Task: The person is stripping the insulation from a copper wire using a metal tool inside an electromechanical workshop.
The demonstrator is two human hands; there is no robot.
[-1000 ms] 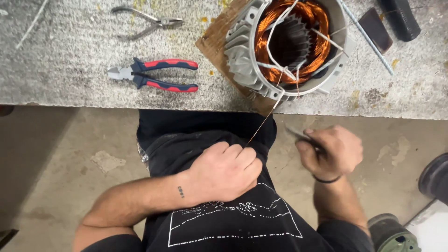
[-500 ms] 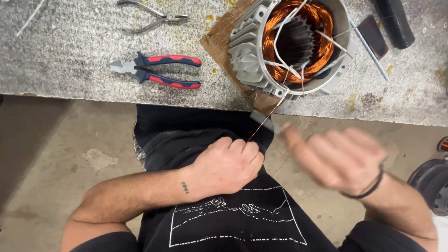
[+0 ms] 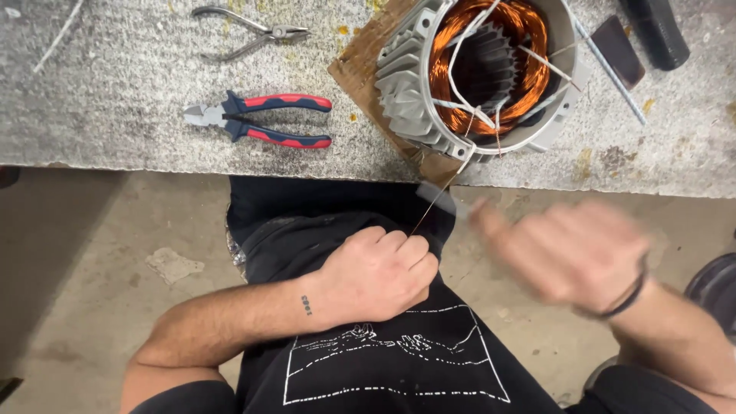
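A grey motor stator (image 3: 406, 84) with copper windings (image 3: 529, 31) lies on the workbench. A thin copper wire (image 3: 437, 201) runs taut from its lower rim down to my left hand (image 3: 376, 276), which is closed in a fist on the wire's end, in front of my black shirt. My right hand (image 3: 567, 249) is blurred by motion just right of the wire, with a black band on the wrist. It grips a small grey blade-like tool (image 3: 441, 198), whose tip touches or crosses the wire; the blur hides the detail.
Red-and-blue side cutters (image 3: 261, 123) and bare metal pliers (image 3: 249, 31) lie left of the stator on the grey bench (image 3: 115, 92). A wooden board (image 3: 356, 73) sits under the stator. A metal rod (image 3: 609, 69), a dark flat piece (image 3: 617, 50) and a black cylinder (image 3: 655, 31) lie at the right.
My right hand has swung up and left from beside my hip to the wire, now blurred. My left hand keeps its grip on the wire in the same place.
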